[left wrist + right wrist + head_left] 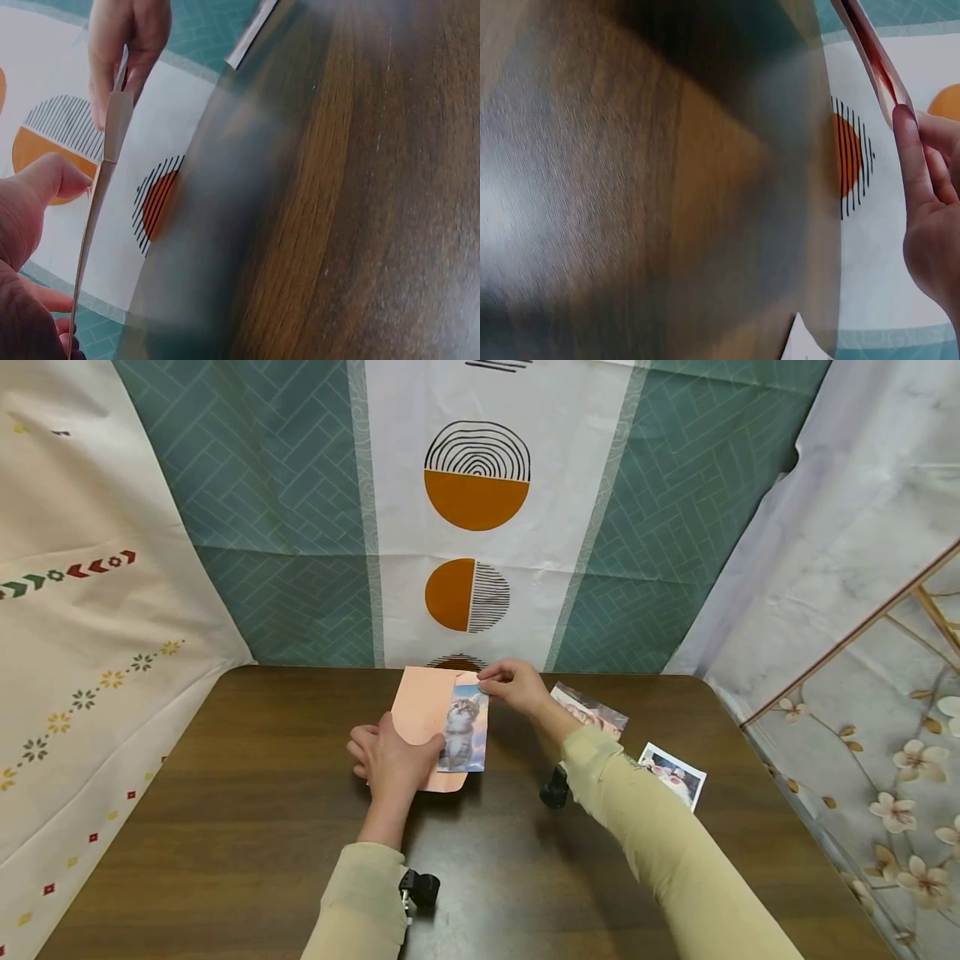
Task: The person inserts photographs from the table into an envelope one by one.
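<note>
A peach envelope (416, 710) is held up above the table. My left hand (392, 758) grips its lower left part, with the thumb on the front and the fingers behind. A kitten picture (465, 727) lies against the envelope's right side; whether its left edge is inside cannot be told. My right hand (517, 687) pinches the picture at its upper right corner, close to the envelope's edge. In the left wrist view the envelope (97, 195) appears edge-on beside my left thumb. In the right wrist view, the envelope's (874, 56) pinkish edge gapes slightly near my right thumb.
Two more pictures lie on the brown wooden table (262, 827) at the right: one in a clear sleeve (588, 710) behind my right forearm, and a white-bordered picture (675, 774) partly covered by the sleeve of my right arm. Patterned curtains (300, 527) hang behind and beside the table.
</note>
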Demonstrator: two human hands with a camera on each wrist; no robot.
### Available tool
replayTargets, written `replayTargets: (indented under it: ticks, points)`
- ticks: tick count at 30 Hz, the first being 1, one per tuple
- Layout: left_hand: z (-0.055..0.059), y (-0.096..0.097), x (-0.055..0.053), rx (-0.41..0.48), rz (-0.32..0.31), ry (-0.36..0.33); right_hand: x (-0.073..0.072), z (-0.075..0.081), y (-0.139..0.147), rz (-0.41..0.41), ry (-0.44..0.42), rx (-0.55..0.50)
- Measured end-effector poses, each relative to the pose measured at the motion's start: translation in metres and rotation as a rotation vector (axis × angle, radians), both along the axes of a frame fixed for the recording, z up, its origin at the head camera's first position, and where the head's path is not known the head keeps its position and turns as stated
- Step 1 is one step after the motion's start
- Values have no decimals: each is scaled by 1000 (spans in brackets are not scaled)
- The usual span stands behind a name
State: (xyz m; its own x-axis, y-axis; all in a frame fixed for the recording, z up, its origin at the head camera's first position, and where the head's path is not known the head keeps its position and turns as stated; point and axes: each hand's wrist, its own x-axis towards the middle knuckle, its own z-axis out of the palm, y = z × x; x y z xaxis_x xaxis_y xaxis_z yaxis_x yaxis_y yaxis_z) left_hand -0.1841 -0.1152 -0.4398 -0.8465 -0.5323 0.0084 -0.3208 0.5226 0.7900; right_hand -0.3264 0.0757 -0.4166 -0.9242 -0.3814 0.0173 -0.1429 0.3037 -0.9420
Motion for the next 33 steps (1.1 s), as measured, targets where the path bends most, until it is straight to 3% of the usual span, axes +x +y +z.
replayTargets:
  ticks: [15,22,33]
  points:
    - [2,5,-3,-4,7,27,3,-5,-13,-115,40,-5]
    - [1,4,-3,2,9,39,7,-4,-15,-98,9,-48]
    - [2,4,-3,-46,40,90,11,-8,1,-15,-125,-272]
